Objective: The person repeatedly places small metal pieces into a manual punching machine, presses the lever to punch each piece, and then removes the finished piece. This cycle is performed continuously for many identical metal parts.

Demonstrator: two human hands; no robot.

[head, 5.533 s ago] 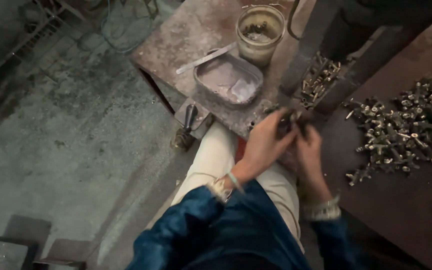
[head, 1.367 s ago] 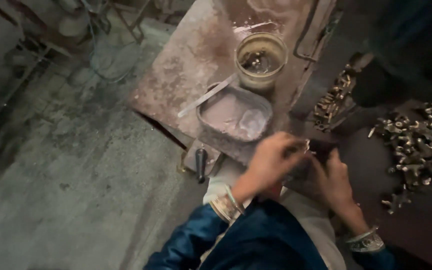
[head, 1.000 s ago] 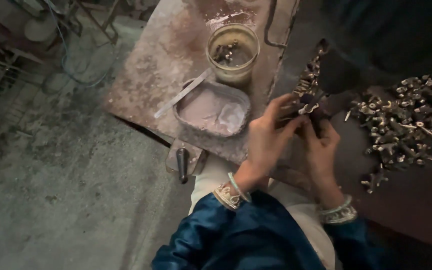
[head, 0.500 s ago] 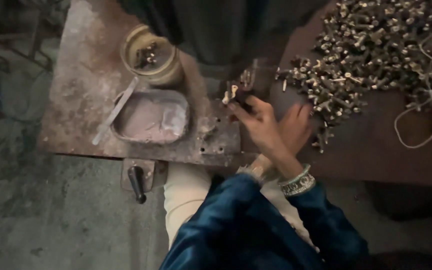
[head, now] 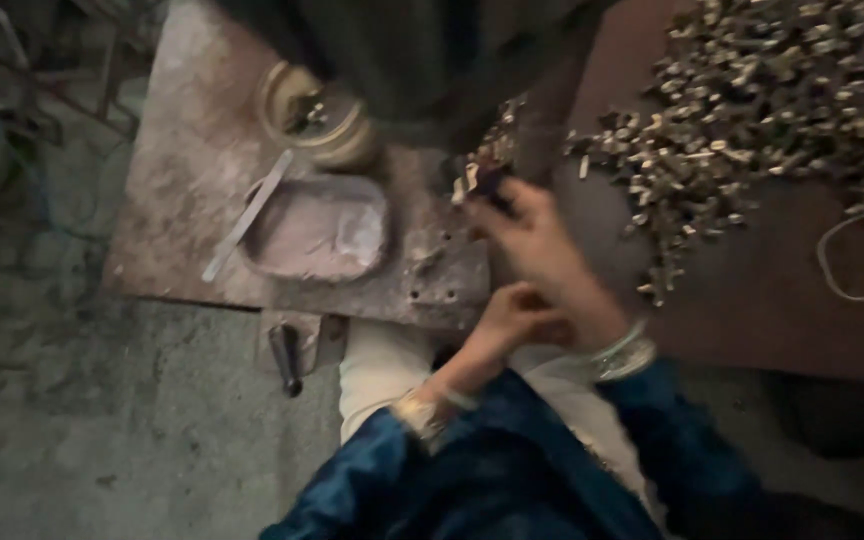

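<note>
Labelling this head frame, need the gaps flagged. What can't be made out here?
- Small metal part at the right hand: motion blur, its shape unreadable.
- Left hand: fingers curled, right forearm crosses it; whether it holds anything is hidden.
- Round tin: contents dim, a dark shape overhead covers its far rim.
- Pile of brass pieces: cut off by top and right edges; single pieces too blurred.
- Shallow tray: contents washed out.

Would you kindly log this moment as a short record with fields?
Right hand: reaches forward, fingertips on a small dark part; grip unclear through blur
Left hand: curled near the lap, contents not visible
Pile: brass-coloured small parts heaped on the brown surface
Bench: worn metal plate bearing a shallow tray, a flat strip and a round tin
</note>
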